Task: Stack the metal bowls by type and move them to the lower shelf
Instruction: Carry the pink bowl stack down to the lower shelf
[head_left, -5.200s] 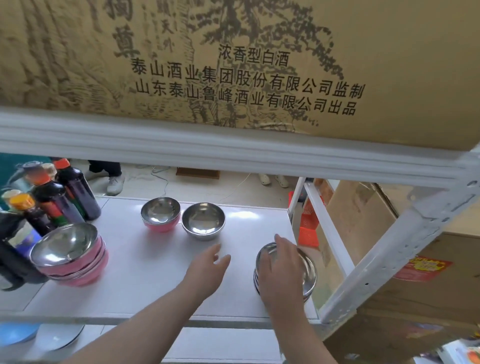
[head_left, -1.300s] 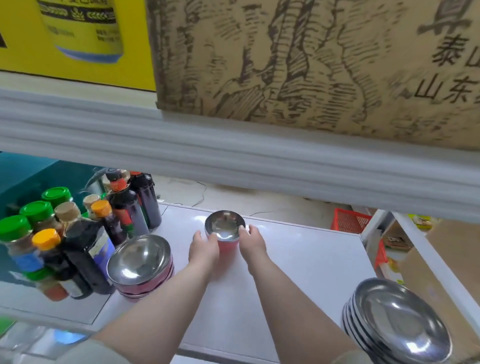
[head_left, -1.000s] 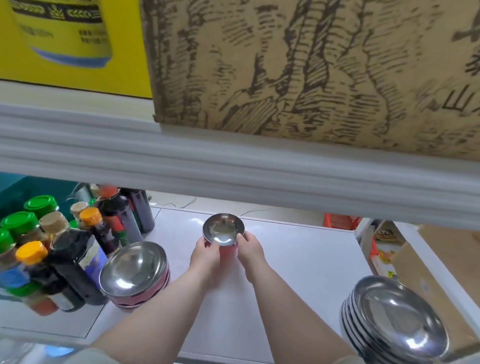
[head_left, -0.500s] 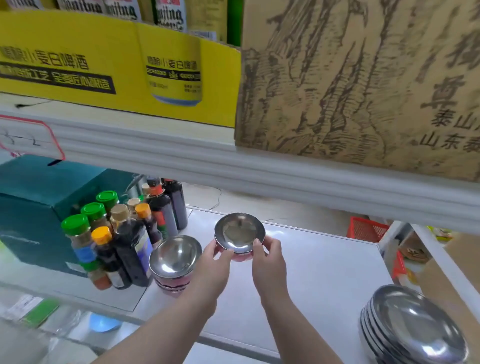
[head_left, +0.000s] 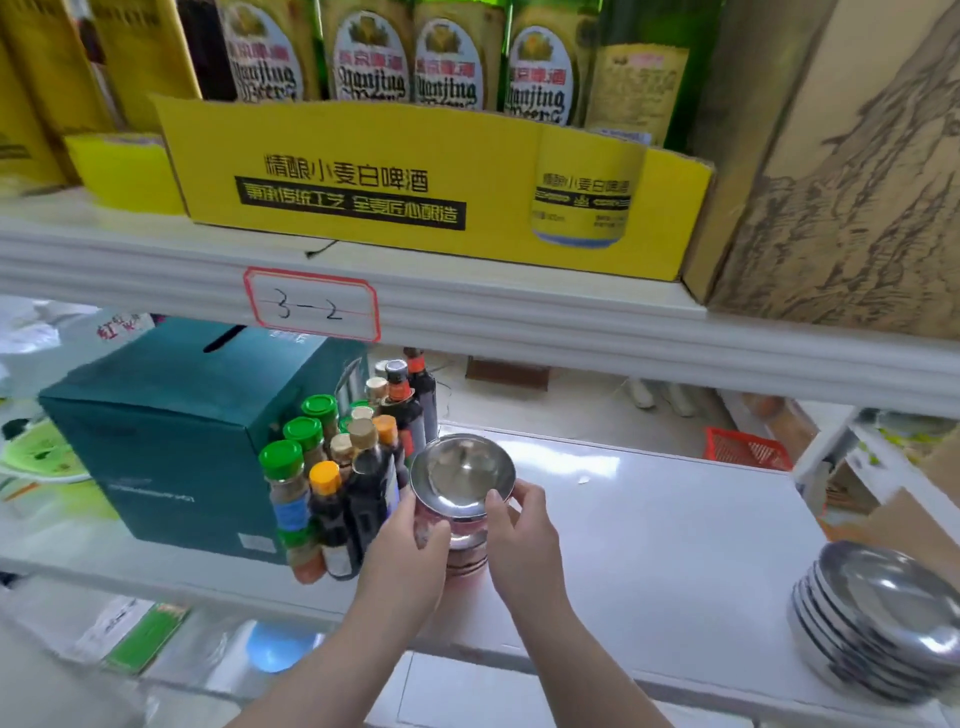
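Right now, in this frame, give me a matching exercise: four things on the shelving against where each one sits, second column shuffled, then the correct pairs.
Things
1. pink-sided bowl
2. stack of plain steel bowls
3. teal box
4. yellow beer carton

Places
A. on the shelf above, over the 3-2 label
B. far left, beside the sauce bottles
C. right end of the white shelf
D. between the left hand and right hand, atop the pink stack

Pairs: 1-D, 2-C, 3-B, 4-A
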